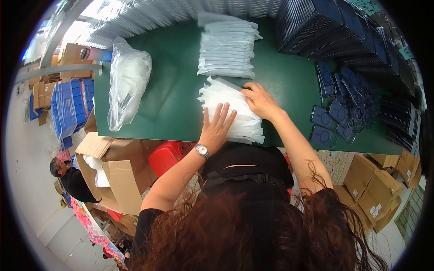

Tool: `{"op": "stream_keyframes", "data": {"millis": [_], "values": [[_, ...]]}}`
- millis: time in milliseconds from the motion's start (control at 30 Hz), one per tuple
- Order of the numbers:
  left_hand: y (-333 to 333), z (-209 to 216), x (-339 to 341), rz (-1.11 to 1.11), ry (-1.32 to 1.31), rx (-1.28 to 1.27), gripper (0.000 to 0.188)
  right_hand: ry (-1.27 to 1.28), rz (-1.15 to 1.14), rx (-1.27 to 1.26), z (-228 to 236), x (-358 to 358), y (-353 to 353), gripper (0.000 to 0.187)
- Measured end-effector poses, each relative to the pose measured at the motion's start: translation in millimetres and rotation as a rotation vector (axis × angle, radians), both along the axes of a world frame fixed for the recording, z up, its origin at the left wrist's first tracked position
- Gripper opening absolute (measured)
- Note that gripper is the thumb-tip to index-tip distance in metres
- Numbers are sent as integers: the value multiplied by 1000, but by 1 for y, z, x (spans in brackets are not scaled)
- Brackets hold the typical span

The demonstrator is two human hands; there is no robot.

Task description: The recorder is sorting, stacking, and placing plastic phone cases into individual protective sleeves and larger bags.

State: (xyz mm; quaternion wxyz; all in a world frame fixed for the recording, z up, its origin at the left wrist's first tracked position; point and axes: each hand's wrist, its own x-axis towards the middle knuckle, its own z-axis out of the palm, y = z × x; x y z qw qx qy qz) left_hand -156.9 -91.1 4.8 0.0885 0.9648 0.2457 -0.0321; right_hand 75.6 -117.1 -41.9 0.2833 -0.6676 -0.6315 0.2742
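Observation:
A loose pile of thin white plastic sleeves [244, 118] lies at the near edge of the green table, right in front of me. My left hand [216, 128] rests flat on its near left part, fingers spread. My right hand [263, 103] touches the far right edge of the same pile. Its fingers are slightly bent and apart, and their tips lie against the sleeves. Just beyond, a neater row of overlapping whitish sleeves [228, 49] stretches toward the back of the table. I cannot tell whether the sleeves hold anything.
On the green table [174, 90], a see-through plastic bag [129, 81] of white items lies left. Dark phone cases [346, 108] are scattered right, below tall stacks of dark cases [316, 27]. Cardboard boxes [375, 194] and a red stool [167, 158] stand below. A person [72, 178] is at left.

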Motion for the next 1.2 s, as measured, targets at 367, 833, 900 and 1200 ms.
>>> {"op": "stream_keyframes", "data": {"millis": [367,833,900,1200], "values": [[47,-6,29,-16,82,-19,120,-349,379,-303,51,-40,14,126],[44,-13,5,136,-27,-140,115,-485,191,-380,31,-82,21,131],[44,8,-21,255,-169,-253,105,-482,209,-388,41,-88,21,130],[140,54,-160,891,-722,-6,41,-564,105,-337,52,-116,16,128]]}}
